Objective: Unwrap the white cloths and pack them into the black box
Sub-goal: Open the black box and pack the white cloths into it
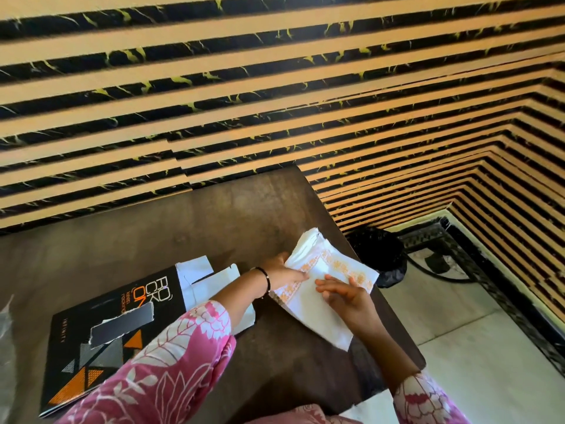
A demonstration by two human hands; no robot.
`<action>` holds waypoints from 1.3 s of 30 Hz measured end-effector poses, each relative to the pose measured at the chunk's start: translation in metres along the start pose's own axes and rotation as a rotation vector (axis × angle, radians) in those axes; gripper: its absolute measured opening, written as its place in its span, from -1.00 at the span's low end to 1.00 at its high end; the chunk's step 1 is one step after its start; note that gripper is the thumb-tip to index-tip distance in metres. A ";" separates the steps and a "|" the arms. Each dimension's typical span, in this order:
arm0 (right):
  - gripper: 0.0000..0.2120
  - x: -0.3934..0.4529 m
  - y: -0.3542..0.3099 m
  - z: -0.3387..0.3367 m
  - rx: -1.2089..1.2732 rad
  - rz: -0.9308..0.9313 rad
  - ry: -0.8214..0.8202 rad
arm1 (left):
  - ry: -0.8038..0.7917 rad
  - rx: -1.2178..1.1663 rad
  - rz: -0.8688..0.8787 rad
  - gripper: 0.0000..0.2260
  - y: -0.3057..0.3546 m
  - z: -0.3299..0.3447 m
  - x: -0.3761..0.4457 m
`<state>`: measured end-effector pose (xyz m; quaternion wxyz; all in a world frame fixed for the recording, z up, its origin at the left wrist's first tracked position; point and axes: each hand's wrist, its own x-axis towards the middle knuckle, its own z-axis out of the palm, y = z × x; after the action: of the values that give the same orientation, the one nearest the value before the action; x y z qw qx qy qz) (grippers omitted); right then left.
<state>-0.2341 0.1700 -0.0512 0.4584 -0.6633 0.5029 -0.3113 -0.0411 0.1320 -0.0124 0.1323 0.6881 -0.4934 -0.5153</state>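
My right hand (344,293) lies flat on the white cloth (318,298), fingers straight and spread, pressing its middle. My left hand (284,272) reaches across from the cloth's left side; its fingers are tucked under a raised fold, so I cannot tell how far they curl. A dark bracelet (265,278) sits on that wrist, above a pink floral sleeve (171,356). The cloth, with an orange patterned border, rests on the dark table (214,215), near its right edge. Left of the cloth lies the black box (113,332), flat, white flaps open at the end nearest the cloth. Right of the cloth, on the floor, stands a black bin (382,255).
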 end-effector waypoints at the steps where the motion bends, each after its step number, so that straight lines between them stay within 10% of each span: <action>1: -0.65 -0.001 0.000 -0.001 0.013 0.005 0.015 | -0.006 -0.055 0.013 -0.54 0.001 0.001 -0.004; 14: -0.64 -0.033 -0.013 0.016 0.181 0.310 0.493 | 0.309 -0.034 0.371 -0.81 0.017 0.019 -0.046; 22: -0.75 -0.036 -0.055 -0.007 1.126 0.542 0.052 | 0.252 -0.319 0.527 -0.71 0.031 -0.015 -0.084; 30: -0.59 -0.021 -0.066 -0.009 0.993 0.526 -0.174 | 0.216 -0.517 0.357 -0.84 -0.003 -0.019 -0.098; 34: -0.33 -0.013 -0.068 -0.008 1.000 0.450 -0.310 | 0.162 -0.835 0.220 -0.51 -0.019 -0.019 -0.100; 39: -0.23 -0.010 -0.071 -0.009 0.982 0.401 -0.332 | -0.125 -0.999 0.167 -0.82 -0.030 -0.029 -0.114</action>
<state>-0.2177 0.1818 0.0178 0.8370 -0.3033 0.3363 -0.3072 0.0020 0.2297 0.0451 0.4561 0.4668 -0.2471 -0.7163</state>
